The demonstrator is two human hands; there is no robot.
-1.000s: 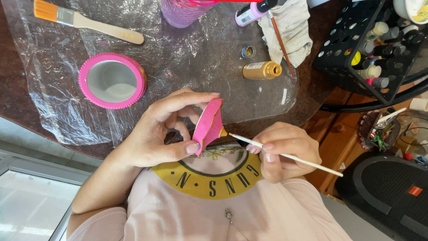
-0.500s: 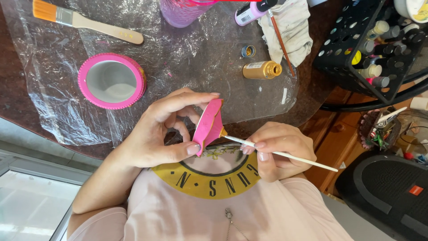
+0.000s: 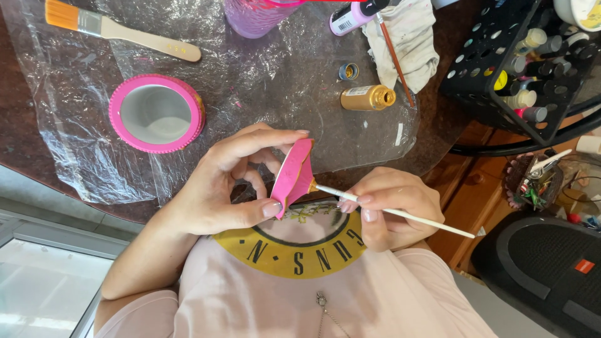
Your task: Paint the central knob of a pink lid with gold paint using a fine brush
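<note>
My left hand (image 3: 228,181) pinches a pink round lid (image 3: 292,176) on edge, thumb below and index finger on top. My right hand (image 3: 391,203) grips a thin white paintbrush (image 3: 400,214) whose gold-tipped bristles touch the lid's rim. Both hands hover just off the table's near edge, above my pink shirt. A small gold paint bottle (image 3: 366,97) lies on its side on the plastic sheet (image 3: 263,87), its loose cap (image 3: 349,71) beside it.
A pink round tin (image 3: 156,114) sits open on the plastic. A wide orange-bristled brush (image 3: 119,31) lies at the far left. A paint-stained rag (image 3: 400,37), a pink cup (image 3: 253,14) and a black rack of paint bottles (image 3: 519,62) stand further off.
My right hand has shifted slightly, moving the brush tip along the lid's rim. The left hand holds the lid almost still.
</note>
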